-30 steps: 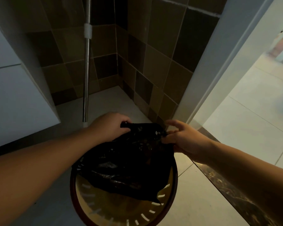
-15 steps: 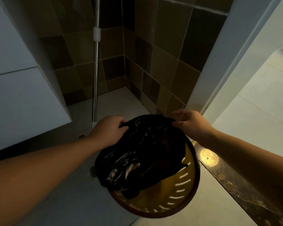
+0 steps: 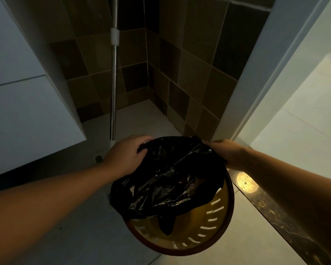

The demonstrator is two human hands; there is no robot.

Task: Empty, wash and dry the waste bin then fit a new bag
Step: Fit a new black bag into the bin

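A round waste bin (image 3: 214,232) with a brown rim and slotted yellow walls stands on the floor below me. A black plastic bag (image 3: 172,176) lies crumpled over its far and left side, with the near right of the bin's inside bare. My left hand (image 3: 126,155) grips the bag's edge at the bin's far left. My right hand (image 3: 225,152) holds the bag's edge at the far right rim, fingers partly hidden behind the plastic.
A metal pole (image 3: 114,83) stands against the brown tiled corner just beyond the bin. A white cabinet (image 3: 27,104) hangs at the left. A white door frame (image 3: 260,77) and a dark stone threshold (image 3: 287,222) lie at the right, with a bright tiled floor (image 3: 304,131) past them.
Both hands have spread apart along the far rim, pulling the bag's mouth wider over the bin. The bin sits further right in view as the camera shifted.
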